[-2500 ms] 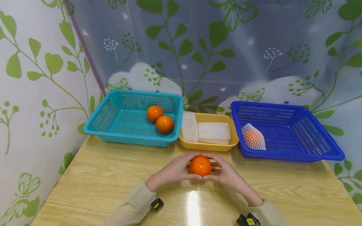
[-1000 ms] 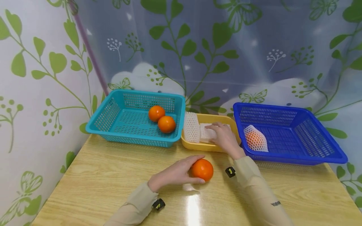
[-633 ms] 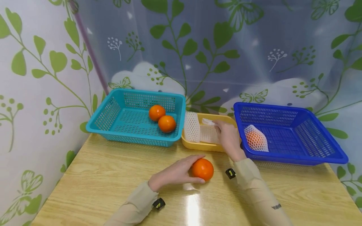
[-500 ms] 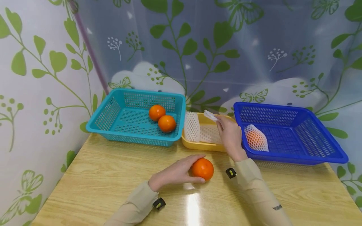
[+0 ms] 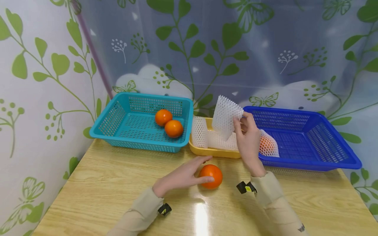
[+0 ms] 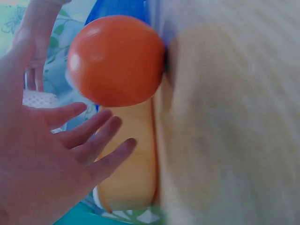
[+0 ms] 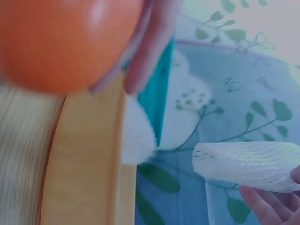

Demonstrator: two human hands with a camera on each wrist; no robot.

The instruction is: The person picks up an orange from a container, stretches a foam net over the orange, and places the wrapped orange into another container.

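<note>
My right hand (image 5: 249,142) pinches a white foam fruit net (image 5: 225,118) between thumb and fingers, raised over the yellow tray (image 5: 214,152). In the right wrist view this net (image 7: 243,164) looks like a flattened, ribbed sleeve. An orange (image 5: 213,172) sits on the wooden table in front of the tray. Beside it is my left hand (image 5: 181,175), fingers spread and thumb crossing the fruit's near side in the head view. The left wrist view shows those fingers (image 6: 101,145) apart and extended near the orange (image 6: 117,61). More foam nets (image 5: 199,132) lie in the tray.
At the left stands a teal basket (image 5: 141,144) with two bare oranges (image 5: 169,123). The blue basket (image 5: 310,164) at the right holds one orange in a foam net (image 5: 268,146). A patterned curtain (image 5: 189,65) hangs behind.
My right hand left the orange, took a foam net from the tray and lifted it, now turned broad side into view. My left hand stayed by the orange, its fingers loosening from it.
</note>
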